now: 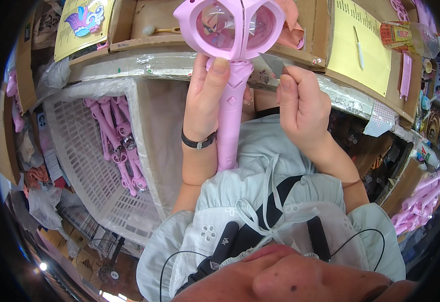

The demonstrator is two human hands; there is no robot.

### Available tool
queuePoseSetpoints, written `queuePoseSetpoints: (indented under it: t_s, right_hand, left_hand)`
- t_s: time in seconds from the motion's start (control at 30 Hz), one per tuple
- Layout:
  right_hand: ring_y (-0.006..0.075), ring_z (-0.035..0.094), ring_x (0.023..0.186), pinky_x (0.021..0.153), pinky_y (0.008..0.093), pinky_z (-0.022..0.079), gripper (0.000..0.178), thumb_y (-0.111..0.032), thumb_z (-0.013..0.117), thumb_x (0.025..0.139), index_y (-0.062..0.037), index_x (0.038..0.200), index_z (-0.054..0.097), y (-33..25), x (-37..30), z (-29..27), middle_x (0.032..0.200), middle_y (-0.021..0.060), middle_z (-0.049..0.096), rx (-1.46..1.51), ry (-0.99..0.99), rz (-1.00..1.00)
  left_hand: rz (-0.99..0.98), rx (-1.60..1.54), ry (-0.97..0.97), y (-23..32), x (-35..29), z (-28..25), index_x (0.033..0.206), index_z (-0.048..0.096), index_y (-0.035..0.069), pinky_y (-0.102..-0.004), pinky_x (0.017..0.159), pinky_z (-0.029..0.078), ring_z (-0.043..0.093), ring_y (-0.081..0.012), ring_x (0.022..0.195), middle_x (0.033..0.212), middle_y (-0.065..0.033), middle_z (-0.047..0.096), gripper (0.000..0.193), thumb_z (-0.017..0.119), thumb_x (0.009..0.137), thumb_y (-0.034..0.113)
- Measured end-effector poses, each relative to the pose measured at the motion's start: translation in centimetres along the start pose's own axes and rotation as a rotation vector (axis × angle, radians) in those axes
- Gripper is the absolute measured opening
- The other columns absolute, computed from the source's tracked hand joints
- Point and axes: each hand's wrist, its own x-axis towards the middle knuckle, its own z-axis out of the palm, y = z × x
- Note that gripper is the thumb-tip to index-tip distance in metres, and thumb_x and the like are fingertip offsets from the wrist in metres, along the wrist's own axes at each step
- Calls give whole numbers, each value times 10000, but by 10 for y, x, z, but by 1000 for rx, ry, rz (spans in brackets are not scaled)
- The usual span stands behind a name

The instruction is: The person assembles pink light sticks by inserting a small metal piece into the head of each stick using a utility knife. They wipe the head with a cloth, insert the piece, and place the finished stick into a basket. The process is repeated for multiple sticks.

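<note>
A pink toy wand stands upright in front of me, with a large round head that has clear, shiny windows. My left hand is wrapped round the wand just below its head, the thumb lying on the front. To the right, my right hand is closed in a pinch on a thin grey pointed blade. The blade's tip points up and left at the underside of the wand's head. Whether it touches the wand I cannot tell; its other end is hidden in my fingers.
A white plastic basket with several pink wand parts stands at the left. Along the work table's edge lie cardboard trays. On the right, a yellow sheet carries a slim white tool, beside a clear plastic jar.
</note>
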Motion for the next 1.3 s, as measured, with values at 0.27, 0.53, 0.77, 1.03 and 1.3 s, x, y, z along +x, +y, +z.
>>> queuePoseSetpoints:
  t_s: [0.27,0.53,0.77,1.03,1.3]
  right_hand:
    - [267,565,519,449,336,437,142,-54,643,782,-29,897,563,-7,3,-2,676,97,578,-247,70,-126]
    - [287,584,544,472,330,438,90,-84,585,852,-31,919,557,-2,8,-14,677,125,574,114,-158,158]
    - [23,367,493,456,173,281,230,-194,424,975,0,928,538,-3,15,-22,581,-17,453,525,-340,418]
    - [36,409,516,474,174,323,172,-126,421,967,14,956,520,2,6,-8,624,-1,491,362,-105,181]
    - [233,569,493,451,308,430,87,-37,599,830,-18,909,567,4,4,0,630,99,570,108,-17,15]
  left_hand:
    - [0,27,10,-1,0,0,1219,374,26,-264,511,476,570,-142,592,876,-93,582,487,552,899,347]
    - [1,42,22,-1,-1,1,1209,374,28,-261,519,480,570,-139,593,892,-94,583,482,549,898,353]
    - [-8,37,12,-1,-1,-1,1217,370,20,-266,532,479,569,-145,613,909,-101,577,502,555,894,356]
    - [0,29,3,0,-1,-1,1220,371,22,-265,533,484,573,-144,614,897,-96,575,507,562,891,357]
    - [-2,0,1,0,0,0,1206,373,33,-259,523,491,573,-138,594,884,-95,580,436,535,912,312]
